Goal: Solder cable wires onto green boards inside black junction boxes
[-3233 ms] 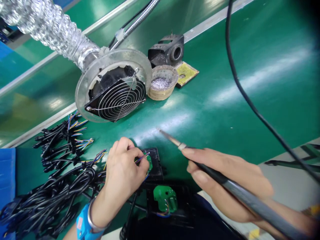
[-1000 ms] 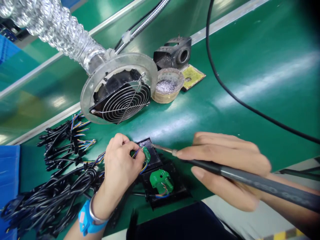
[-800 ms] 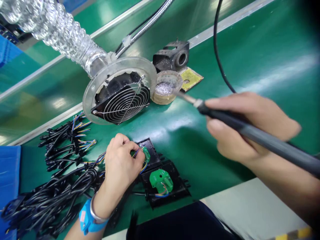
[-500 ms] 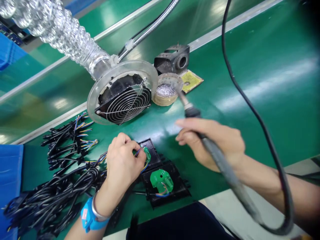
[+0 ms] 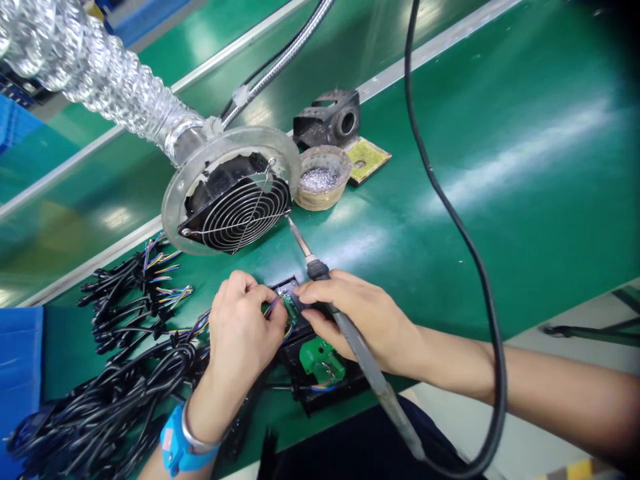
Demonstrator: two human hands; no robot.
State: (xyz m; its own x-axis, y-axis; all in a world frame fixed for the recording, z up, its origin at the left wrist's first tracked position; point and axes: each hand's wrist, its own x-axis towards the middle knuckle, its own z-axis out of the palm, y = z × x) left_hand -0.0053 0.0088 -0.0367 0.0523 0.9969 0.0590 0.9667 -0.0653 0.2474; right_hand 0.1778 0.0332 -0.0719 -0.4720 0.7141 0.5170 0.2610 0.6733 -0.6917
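Observation:
My left hand pinches thin coloured wires at the edge of a small green circuit board in a black plastic case. A soldering iron lies in my right hand, held across the palm with its tip pointing up and away toward the fan. The thumb and forefinger of that hand reach to the same board's right side; whether they touch it is hard to tell. Nearer me, a second green board with wires sits in another black case, partly covered by my right hand.
A round fume-extractor fan on a foil duct hangs over the bench. Behind are a bowl of solder bits, an iron holder and a yellow sponge. Bundled black cables lie left. The iron's cord loops at right.
My right hand has swung the soldering iron from the board to the solder bowl, then come back down to the left hand, fingers at the board. The left hand has kept its pinch.

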